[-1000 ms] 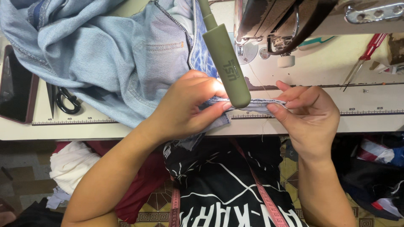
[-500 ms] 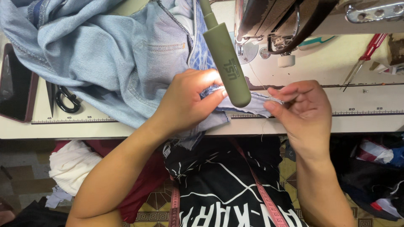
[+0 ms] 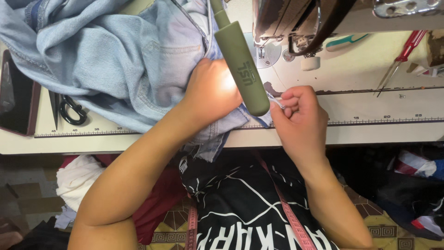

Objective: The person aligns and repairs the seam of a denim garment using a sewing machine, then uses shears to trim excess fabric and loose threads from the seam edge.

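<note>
Scissors (image 3: 69, 110): far left, untouched.
Denim garment (image 3: 115, 60): bunched left of the sewing machine (image 3: 296, 23).
Left hand (image 3: 213, 92): closed, pinning the denim's edge flat.
Right hand (image 3: 296, 115): fingers curled, pinching the hem tip.
Technique: keep the edge taut between both hands.

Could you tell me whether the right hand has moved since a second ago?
Yes. The right hand has pulled left toward the green lamp, curling shut.
</note>
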